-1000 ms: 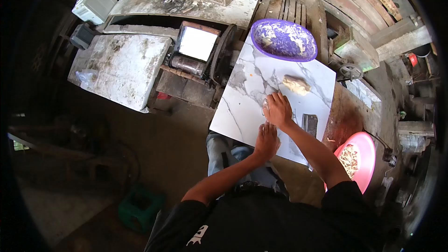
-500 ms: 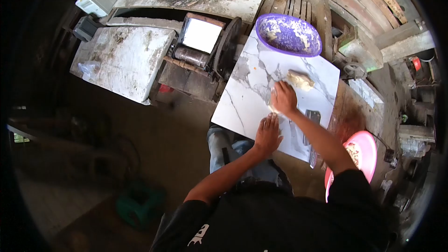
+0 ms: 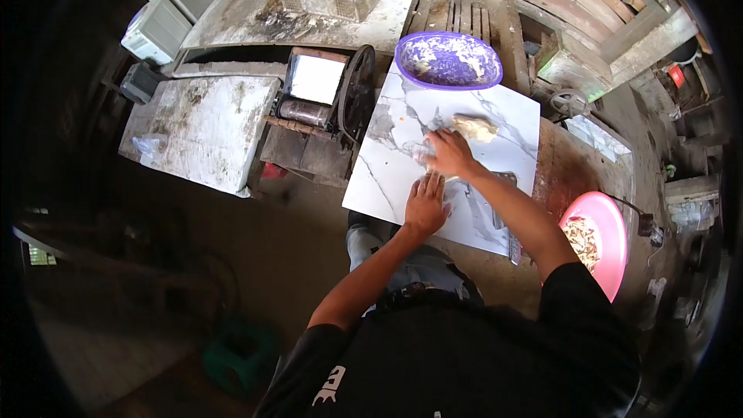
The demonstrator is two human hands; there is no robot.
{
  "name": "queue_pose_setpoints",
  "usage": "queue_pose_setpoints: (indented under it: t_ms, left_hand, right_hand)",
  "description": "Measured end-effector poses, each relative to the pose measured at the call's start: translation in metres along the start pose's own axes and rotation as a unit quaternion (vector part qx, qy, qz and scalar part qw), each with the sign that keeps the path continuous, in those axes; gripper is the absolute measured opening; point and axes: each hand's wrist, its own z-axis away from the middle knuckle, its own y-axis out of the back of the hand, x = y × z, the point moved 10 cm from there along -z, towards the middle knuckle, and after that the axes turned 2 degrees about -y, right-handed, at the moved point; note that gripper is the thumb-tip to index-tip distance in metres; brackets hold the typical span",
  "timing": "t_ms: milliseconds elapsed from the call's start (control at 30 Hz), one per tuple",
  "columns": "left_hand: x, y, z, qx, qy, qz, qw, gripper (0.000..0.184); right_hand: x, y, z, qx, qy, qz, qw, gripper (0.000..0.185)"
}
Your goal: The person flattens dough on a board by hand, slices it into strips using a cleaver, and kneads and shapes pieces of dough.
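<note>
On a marble-patterned board [image 3: 480, 186], my left hand [image 3: 426, 205] lies near the front edge with its fingers stretched out. Just beyond it, my right hand [image 3: 450, 153] is over the board, its fingers spread and slightly blurred. A little pale dough [image 3: 439, 175] shows between and under the hands; most of it is hidden. Beyond my right hand rests a larger lump of pale dough [image 3: 475, 128]. A dark flat metal tool [image 3: 505, 179] lies to the right, partly covered by my right forearm.
A purple basin [image 3: 449, 60] smeared with dough stands at the board's far edge. At right is a pink basin [image 3: 614, 240] with small strips in it. A roller machine [image 3: 306, 112] with a large wheel stands left of the board, beside a worn white table [image 3: 197, 131].
The view has shifted a little. My right hand has moved away from my left hand, toward the larger lump, and its fingers have spread. My left hand has flattened out.
</note>
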Motion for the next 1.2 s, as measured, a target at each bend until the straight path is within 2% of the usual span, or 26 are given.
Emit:
queue_pose_setpoints:
  t_ms: [33,67,100,167,233,267,333,367,400,433,500,567,600,667,700,767,800,833,867,967,1100,1167,1200]
  left_hand:
    - [0.009,0.001,0.002,0.044,-0.048,-0.085,0.994,0.071]
    - [0.009,-0.007,0.003,0.045,-0.055,-0.088,0.994,0.071]
    - [0.011,-0.008,0.006,0.053,-0.056,-0.096,0.992,0.070]
    - [0.014,-0.010,0.003,0.061,-0.068,-0.109,0.990,0.070]
    - [0.017,-0.001,-0.003,0.053,-0.060,-0.117,0.990,0.072]
    - [0.020,0.003,-0.009,0.050,-0.068,-0.120,0.989,0.072]
    - [0.003,-0.007,-0.027,-0.068,0.026,-0.067,0.995,0.074]
    - [0.004,-0.007,-0.032,-0.069,0.017,-0.069,0.995,0.074]
    - [0.007,-0.003,-0.039,-0.010,-0.026,-0.105,0.994,0.074]
    - [0.012,0.005,-0.043,0.050,-0.068,-0.141,0.986,0.075]
    - [0.008,-0.004,-0.054,0.032,-0.077,-0.135,0.987,0.075]
    - [0.004,-0.019,-0.063,-0.040,-0.083,-0.113,0.989,0.071]
    - [0.004,-0.020,-0.067,-0.039,-0.088,-0.115,0.989,0.071]
    - [-0.003,-0.014,-0.078,-0.021,-0.045,-0.080,0.996,0.060]
    - [-0.001,-0.011,-0.083,-0.023,-0.051,-0.084,0.995,0.060]
    - [0.003,-0.006,-0.088,-0.026,-0.058,-0.123,0.990,0.048]
    - [0.001,-0.009,-0.091,-0.026,-0.063,-0.124,0.990,0.048]
    - [0.004,-0.009,-0.090,-0.015,-0.107,-0.141,0.984,0.044]
    - [0.006,-0.011,-0.086,-0.006,-0.149,-0.158,0.976,0.039]
    - [0.004,-0.005,-0.081,-0.030,-0.156,-0.124,0.979,0.035]
    - [0.002,-0.006,-0.079,-0.054,-0.178,-0.099,0.978,0.035]
    - [0.006,-0.002,-0.081,0.038,-0.209,0.004,0.977,0.047]
    - [0.013,-0.009,-0.078,0.038,-0.210,0.003,0.977,0.047]
  right_hand:
    - [-0.006,0.001,0.011,0.006,0.013,0.033,0.999,0.056]
    - [-0.010,0.002,0.016,0.012,0.025,0.066,0.997,0.064]
    - [-0.009,0.004,0.019,0.018,0.018,0.067,0.997,0.064]
    - [0.014,0.005,0.022,0.006,-0.069,-0.018,0.997,0.075]
    - [0.049,0.035,0.032,0.123,-0.199,-0.194,0.953,0.063]
    - [0.073,0.038,0.034,0.157,-0.232,-0.233,0.931,0.058]
    - [0.111,0.057,0.051,0.243,-0.268,-0.283,0.888,0.049]
    - [0.121,0.075,0.062,0.297,-0.271,-0.296,0.867,0.045]
    - [0.129,0.075,0.075,0.252,-0.332,-0.378,0.826,0.042]
    - [0.130,0.081,0.085,0.259,-0.333,-0.378,0.824,0.042]
    - [0.138,0.081,0.108,0.239,-0.376,-0.375,0.813,0.041]
    - [0.145,0.069,0.125,0.260,-0.347,-0.394,0.810,0.041]
    - [0.145,0.062,0.134,0.263,-0.344,-0.407,0.804,0.040]
    - [0.142,0.060,0.150,0.272,-0.340,-0.420,0.796,0.039]
    - [0.138,0.060,0.158,0.281,-0.342,-0.430,0.787,0.038]
    - [0.129,0.059,0.175,0.293,-0.348,-0.440,0.774,0.036]
    - [0.127,0.056,0.180,0.278,-0.358,-0.450,0.770,0.035]
    - [0.126,0.053,0.182,0.261,-0.366,-0.460,0.765,0.034]
    - [0.123,0.050,0.184,0.275,-0.361,-0.505,0.735,0.032]
    - [0.121,0.050,0.186,0.292,-0.355,-0.512,0.726,0.032]
    - [0.124,0.036,0.178,0.283,-0.328,-0.525,0.733,0.032]
    - [0.119,0.041,0.176,0.272,-0.341,-0.526,0.730,0.033]
    - [0.118,0.043,0.175,0.273,-0.340,-0.526,0.730,0.033]
